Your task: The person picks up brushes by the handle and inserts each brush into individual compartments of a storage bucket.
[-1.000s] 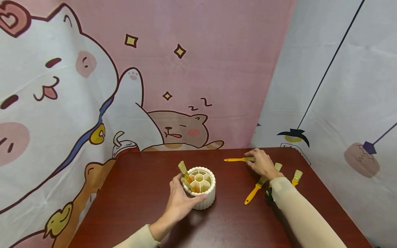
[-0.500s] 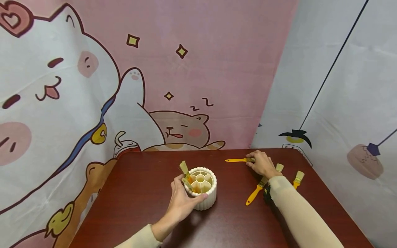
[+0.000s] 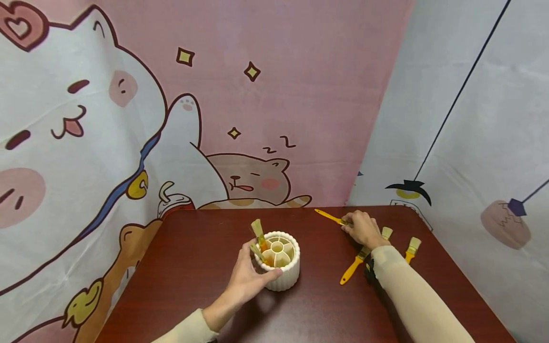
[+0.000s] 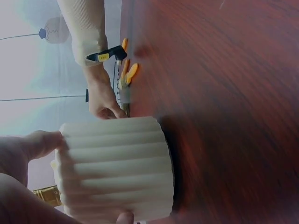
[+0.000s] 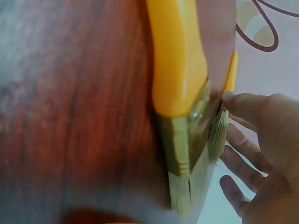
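My left hand (image 3: 246, 281) grips a white ribbed brush holder (image 3: 284, 276) on the table, thumb at the near side of its rim. The holder's top is divided into compartments around a round centre. Paintbrushes (image 3: 258, 231) stand bristles-up in its left side, partly behind my fingers. Near the far table edge, my right hand (image 3: 362, 229) pinches a yellow-handled paintbrush (image 3: 328, 216) between thumb and finger close to its metal band. Its handle points left and away, and its bristles (image 5: 218, 135) show below the thumb in the right wrist view.
Another yellow paintbrush (image 3: 351, 270) lies under the right forearm, its bristles beyond the wrist. Farther right lies one more paintbrush (image 3: 412, 247), partly behind the sleeve. The dark red table (image 3: 193, 267) meets a cartoon-printed backdrop (image 3: 300, 119) behind.
The paintbrush in my right hand has swung, its handle end now pointing farther toward the back edge. My left hand stays on the holder, its thumb shifted slightly left.
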`<state>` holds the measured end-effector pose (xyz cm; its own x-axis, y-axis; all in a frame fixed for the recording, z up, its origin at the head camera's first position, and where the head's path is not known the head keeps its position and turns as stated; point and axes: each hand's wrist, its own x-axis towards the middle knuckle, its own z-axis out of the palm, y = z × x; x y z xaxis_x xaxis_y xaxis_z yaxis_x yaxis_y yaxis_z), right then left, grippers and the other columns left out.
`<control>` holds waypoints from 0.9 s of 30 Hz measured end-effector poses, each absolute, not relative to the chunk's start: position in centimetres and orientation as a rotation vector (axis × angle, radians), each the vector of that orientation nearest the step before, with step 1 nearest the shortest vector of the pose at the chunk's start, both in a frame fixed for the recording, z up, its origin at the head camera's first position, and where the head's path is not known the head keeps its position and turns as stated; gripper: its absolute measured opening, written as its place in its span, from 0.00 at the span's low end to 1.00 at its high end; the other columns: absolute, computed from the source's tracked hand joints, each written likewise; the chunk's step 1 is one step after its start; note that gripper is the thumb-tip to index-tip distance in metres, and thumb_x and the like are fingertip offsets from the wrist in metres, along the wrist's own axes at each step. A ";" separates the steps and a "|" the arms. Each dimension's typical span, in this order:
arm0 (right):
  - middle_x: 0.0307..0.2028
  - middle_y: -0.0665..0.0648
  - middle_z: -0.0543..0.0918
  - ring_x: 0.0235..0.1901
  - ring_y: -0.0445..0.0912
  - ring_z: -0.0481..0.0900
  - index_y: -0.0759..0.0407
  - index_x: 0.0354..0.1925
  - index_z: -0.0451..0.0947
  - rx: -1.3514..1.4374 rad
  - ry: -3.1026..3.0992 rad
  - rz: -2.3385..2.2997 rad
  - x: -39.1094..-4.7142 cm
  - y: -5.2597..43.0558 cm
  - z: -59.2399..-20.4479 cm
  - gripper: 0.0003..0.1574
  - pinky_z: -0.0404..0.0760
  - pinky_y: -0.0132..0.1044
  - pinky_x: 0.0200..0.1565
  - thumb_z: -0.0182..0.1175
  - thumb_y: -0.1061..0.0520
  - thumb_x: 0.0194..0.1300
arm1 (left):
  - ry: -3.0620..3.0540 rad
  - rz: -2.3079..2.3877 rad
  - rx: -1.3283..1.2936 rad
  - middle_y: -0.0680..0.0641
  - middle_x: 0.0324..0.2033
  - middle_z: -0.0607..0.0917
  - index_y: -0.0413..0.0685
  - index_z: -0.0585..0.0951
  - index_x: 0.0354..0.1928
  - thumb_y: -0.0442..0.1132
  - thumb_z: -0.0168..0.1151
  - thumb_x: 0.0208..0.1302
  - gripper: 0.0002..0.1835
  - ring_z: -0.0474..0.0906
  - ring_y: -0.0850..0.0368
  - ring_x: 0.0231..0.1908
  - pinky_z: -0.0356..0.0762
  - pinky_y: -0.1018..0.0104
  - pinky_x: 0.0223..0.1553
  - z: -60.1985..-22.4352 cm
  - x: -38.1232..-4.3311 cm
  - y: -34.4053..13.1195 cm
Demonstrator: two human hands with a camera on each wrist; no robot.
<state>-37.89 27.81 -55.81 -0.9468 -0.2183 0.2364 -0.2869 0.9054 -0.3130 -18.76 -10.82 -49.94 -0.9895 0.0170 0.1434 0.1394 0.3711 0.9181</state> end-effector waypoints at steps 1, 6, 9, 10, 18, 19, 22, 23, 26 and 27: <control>0.43 0.56 0.83 0.41 0.52 0.79 0.54 0.48 0.84 0.379 -2.870 0.519 -37.8 27.8 -55.8 0.17 0.74 0.58 0.43 0.69 0.51 0.60 | -2.492 -1.747 -0.162 0.45 0.56 0.72 0.51 0.59 0.68 0.51 0.82 0.39 0.55 0.75 0.53 0.52 0.73 0.56 0.53 -50.0 -18.8 -10.9; 0.42 0.56 0.83 0.41 0.53 0.78 0.54 0.47 0.83 0.349 -2.871 0.556 -37.6 27.8 -55.9 0.15 0.74 0.57 0.44 0.68 0.52 0.61 | -2.470 -1.852 -0.197 0.42 0.60 0.71 0.50 0.57 0.67 0.48 0.81 0.43 0.52 0.73 0.49 0.56 0.71 0.54 0.56 -50.0 -18.9 -11.4; 0.41 0.56 0.83 0.40 0.53 0.79 0.55 0.47 0.83 0.337 -2.870 0.566 -37.4 27.9 -55.9 0.15 0.75 0.56 0.44 0.68 0.53 0.61 | -2.472 -1.865 -0.203 0.42 0.61 0.71 0.49 0.58 0.66 0.47 0.80 0.44 0.51 0.71 0.48 0.58 0.69 0.52 0.58 -50.0 -19.0 -11.6; 0.41 0.56 0.83 0.40 0.53 0.79 0.55 0.47 0.83 0.335 -2.868 0.570 -37.4 27.9 -55.9 0.15 0.76 0.55 0.43 0.68 0.54 0.61 | -2.468 -1.870 -0.209 0.42 0.62 0.71 0.48 0.58 0.66 0.46 0.80 0.44 0.51 0.70 0.47 0.59 0.69 0.52 0.58 -50.0 -19.0 -11.7; 0.40 0.57 0.81 0.38 0.52 0.78 0.58 0.47 0.83 0.314 -2.857 0.630 -37.3 28.1 -56.0 0.17 0.77 0.52 0.41 0.70 0.57 0.59 | -2.398 -1.955 -0.314 0.37 0.61 0.71 0.46 0.59 0.67 0.39 0.79 0.47 0.48 0.70 0.42 0.60 0.66 0.47 0.59 -50.2 -19.1 -12.0; 0.40 0.57 0.80 0.38 0.52 0.78 0.58 0.47 0.83 0.315 -2.856 0.638 -37.2 28.1 -56.1 0.16 0.77 0.51 0.41 0.69 0.57 0.59 | -2.395 -1.971 -0.321 0.37 0.62 0.71 0.47 0.59 0.68 0.39 0.79 0.47 0.48 0.70 0.42 0.60 0.66 0.47 0.59 -50.2 -19.1 -12.0; 0.41 0.58 0.78 0.38 0.52 0.77 0.58 0.46 0.83 0.329 -2.845 0.662 -37.2 28.0 -56.1 0.16 0.77 0.50 0.40 0.69 0.58 0.59 | -2.399 -2.007 -0.328 0.38 0.63 0.70 0.49 0.58 0.69 0.39 0.78 0.49 0.48 0.70 0.45 0.60 0.66 0.49 0.59 -50.1 -19.0 -12.0; 0.40 0.58 0.78 0.39 0.52 0.77 0.58 0.46 0.82 0.339 -2.837 0.668 -37.2 28.0 -56.1 0.15 0.78 0.50 0.40 0.70 0.59 0.58 | -2.409 -2.002 -0.328 0.39 0.63 0.70 0.49 0.58 0.69 0.39 0.77 0.49 0.48 0.70 0.45 0.60 0.67 0.50 0.59 -50.1 -19.0 -12.0; 0.40 0.59 0.79 0.39 0.53 0.77 0.58 0.45 0.82 0.355 -2.822 0.680 -37.0 28.0 -56.0 0.16 0.78 0.50 0.40 0.70 0.61 0.57 | -2.415 -2.006 -0.332 0.39 0.64 0.69 0.49 0.58 0.69 0.39 0.77 0.50 0.48 0.69 0.46 0.61 0.67 0.50 0.59 -50.0 -19.0 -12.0; 0.39 0.59 0.80 0.39 0.53 0.78 0.58 0.45 0.82 0.354 -2.821 0.685 -37.0 28.1 -56.1 0.15 0.78 0.50 0.40 0.70 0.61 0.57 | -2.416 -2.002 -0.335 0.39 0.64 0.69 0.48 0.58 0.69 0.39 0.77 0.50 0.48 0.69 0.46 0.61 0.66 0.51 0.59 -50.0 -19.0 -12.0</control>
<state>-37.02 28.05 -56.06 -0.9474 -0.1804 0.2642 -0.2815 0.8625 -0.4205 -18.96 -11.99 -50.00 -0.9773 0.1716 0.1243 0.1540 0.1723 0.9729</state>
